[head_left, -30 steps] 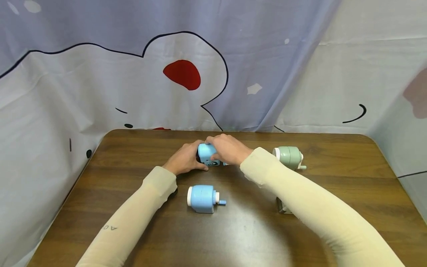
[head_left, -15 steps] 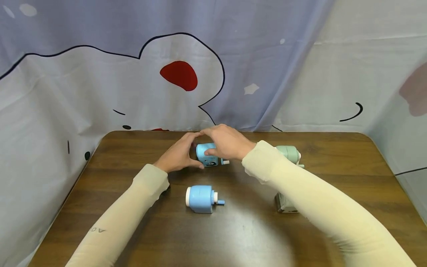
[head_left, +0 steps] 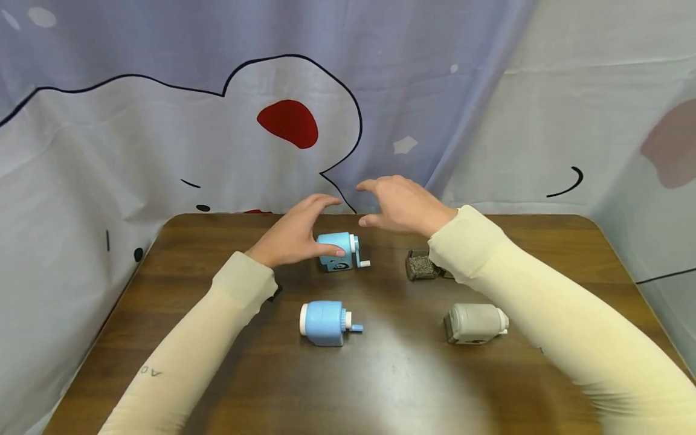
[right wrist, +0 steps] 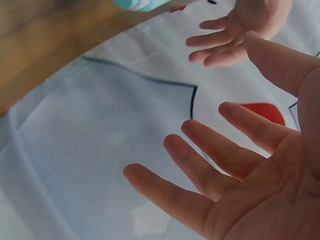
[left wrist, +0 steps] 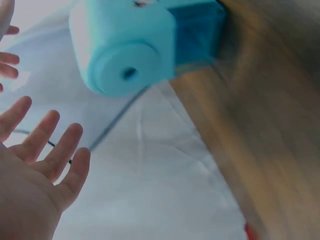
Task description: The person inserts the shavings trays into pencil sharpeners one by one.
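A light-blue crank pencil sharpener (head_left: 331, 263) stands near the back of the table, its crank toward the right. My left hand (head_left: 288, 235) hovers over its left side with spread fingers, the thumb overlapping it in the head view. Whether the thumb touches it I cannot tell. In the left wrist view, the sharpener (left wrist: 125, 50) shows a round face with a hole and a bluish see-through drawer. My right hand (head_left: 405, 205) is raised behind and to the right, fingers extended, holding nothing. Closer to me sits another blue sharpener (head_left: 324, 323) with a white left end.
A grey-green sharpener (head_left: 475, 323) stands at front right. Behind it, a small box of speckled grey bits (head_left: 421, 266) is partly covered by the right sleeve (head_left: 489, 260). A patterned curtain (head_left: 304, 169) hangs along the table's back edge.
Both hands have come off the light-blue sharpener. The right hand has risen and moved right, baring the crank. The sleeve now covers the green sharpener at the back right and uncovers the speckled box.
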Demonstrator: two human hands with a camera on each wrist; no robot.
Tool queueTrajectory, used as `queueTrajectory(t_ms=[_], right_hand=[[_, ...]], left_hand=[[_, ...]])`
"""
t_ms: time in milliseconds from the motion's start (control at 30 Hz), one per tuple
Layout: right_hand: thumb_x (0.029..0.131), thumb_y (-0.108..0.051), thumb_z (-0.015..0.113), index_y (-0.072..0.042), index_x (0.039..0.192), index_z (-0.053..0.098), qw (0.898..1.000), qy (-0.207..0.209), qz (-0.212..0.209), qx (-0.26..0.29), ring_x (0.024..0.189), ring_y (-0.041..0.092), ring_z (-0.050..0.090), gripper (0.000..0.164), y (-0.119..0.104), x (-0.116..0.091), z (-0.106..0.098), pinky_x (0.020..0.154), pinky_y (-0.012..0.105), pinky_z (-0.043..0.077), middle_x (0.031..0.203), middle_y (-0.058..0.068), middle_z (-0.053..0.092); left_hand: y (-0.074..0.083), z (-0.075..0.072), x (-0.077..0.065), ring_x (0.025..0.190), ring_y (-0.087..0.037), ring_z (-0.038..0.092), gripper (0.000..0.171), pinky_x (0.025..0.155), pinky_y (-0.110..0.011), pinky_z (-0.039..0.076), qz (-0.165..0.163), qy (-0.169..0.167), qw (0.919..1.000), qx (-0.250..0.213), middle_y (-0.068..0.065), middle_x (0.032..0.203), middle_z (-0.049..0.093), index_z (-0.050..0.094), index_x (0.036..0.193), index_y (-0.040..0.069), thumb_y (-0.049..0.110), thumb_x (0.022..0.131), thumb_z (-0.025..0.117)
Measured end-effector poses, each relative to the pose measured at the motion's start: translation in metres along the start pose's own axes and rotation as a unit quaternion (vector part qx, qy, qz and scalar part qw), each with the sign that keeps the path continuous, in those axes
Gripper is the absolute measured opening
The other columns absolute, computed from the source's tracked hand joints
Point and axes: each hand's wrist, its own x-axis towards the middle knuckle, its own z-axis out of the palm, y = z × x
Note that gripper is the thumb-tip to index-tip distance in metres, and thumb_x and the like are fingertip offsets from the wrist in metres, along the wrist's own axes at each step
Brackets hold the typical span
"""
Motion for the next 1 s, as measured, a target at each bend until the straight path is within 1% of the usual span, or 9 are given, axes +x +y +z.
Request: queueTrajectory(t_ms=[133,267,367,433,600,733,867,1000], right_hand=[[0.083,-0.035,0.07,-0.008,0.137,0.048,1.0,-0.001,0.011,0.003,0.115,0.029,0.051,0.064,0.014,-0.008,-0.005,0.094,0.044,0.042,0.13,0.01,0.055],[0.083,-0.033,0.07,-0.006,0.136,0.048,1.0,-0.001,0.018,0.009,0.114,0.031,0.052,0.063,0.029,-0.017,-0.006,0.093,0.045,0.042,0.127,0.011,0.057],[0.084,-0.031,0.07,-0.006,0.135,0.048,1.0,0.0,0.023,0.009,0.111,0.031,0.053,0.061,0.04,-0.023,-0.006,0.094,0.045,0.041,0.125,0.011,0.058],[0.084,-0.029,0.069,-0.005,0.136,0.048,1.0,0.001,0.024,0.007,0.111,0.03,0.054,0.061,0.047,-0.027,-0.006,0.095,0.044,0.041,0.125,0.011,0.058],[0.085,-0.028,0.068,-0.004,0.139,0.043,1.0,0.004,0.03,0.008,0.115,0.033,0.051,0.064,0.062,-0.036,-0.007,0.098,0.046,0.039,0.13,0.015,0.055],[0.085,-0.028,0.069,-0.004,0.141,0.04,0.999,0.011,0.036,0.01,0.118,0.036,0.048,0.067,0.073,-0.042,-0.011,0.099,0.048,0.037,0.132,0.019,0.052],[0.085,-0.028,0.068,-0.003,0.141,0.04,0.999,0.012,0.04,0.009,0.118,0.038,0.047,0.068,0.084,-0.048,-0.013,0.1,0.051,0.035,0.131,0.02,0.052],[0.086,-0.029,0.067,-0.004,0.14,0.041,0.999,0.003,0.05,0.01,0.116,0.039,0.048,0.065,0.092,-0.056,-0.01,0.098,0.052,0.036,0.131,0.02,0.052]], left_hand=[[0.015,0.0,0.01,0.123,-0.017,0.04,0.095,0.1,-0.045,0.036,0.022,-0.014,0.9994,0.021,0.0,0.137,0.041,0.04,0.14,0.014,0.068,0.067,0.068],[0.03,0.003,0.019,0.121,-0.016,0.041,0.098,0.099,-0.046,0.035,0.029,-0.028,0.9984,0.038,0.0,0.137,0.042,0.04,0.14,0.014,0.075,0.066,0.06],[0.042,0.007,0.027,0.121,-0.016,0.041,0.098,0.1,-0.046,0.034,0.033,-0.042,0.997,0.057,-0.001,0.136,0.043,0.04,0.14,0.013,0.074,0.067,0.061],[0.05,0.011,0.033,0.121,-0.017,0.042,0.097,0.1,-0.044,0.035,0.034,-0.054,0.995,0.077,-0.002,0.135,0.044,0.041,0.14,0.011,0.073,0.068,0.062],[0.068,0.022,0.048,0.117,-0.02,0.047,0.096,0.097,-0.039,0.039,0.031,-0.082,0.9867,0.137,-0.004,0.133,0.047,0.041,0.139,0.009,0.069,0.069,0.065],[0.079,0.03,0.062,0.115,-0.022,0.05,0.098,0.096,-0.036,0.041,0.024,-0.107,0.9769,0.183,-0.007,0.134,0.047,0.038,0.141,0.006,0.069,0.07,0.065],[0.09,0.041,0.075,0.116,-0.026,0.049,0.098,0.097,-0.038,0.041,0.008,-0.136,0.9713,0.194,-0.011,0.135,0.046,0.036,0.142,0.003,0.064,0.072,0.067],[0.101,0.058,0.085,0.113,-0.026,0.051,0.093,0.094,-0.038,0.043,-0.014,-0.17,0.9641,0.204,-0.01,0.131,0.049,0.038,0.141,0.004,0.057,0.073,0.071]])
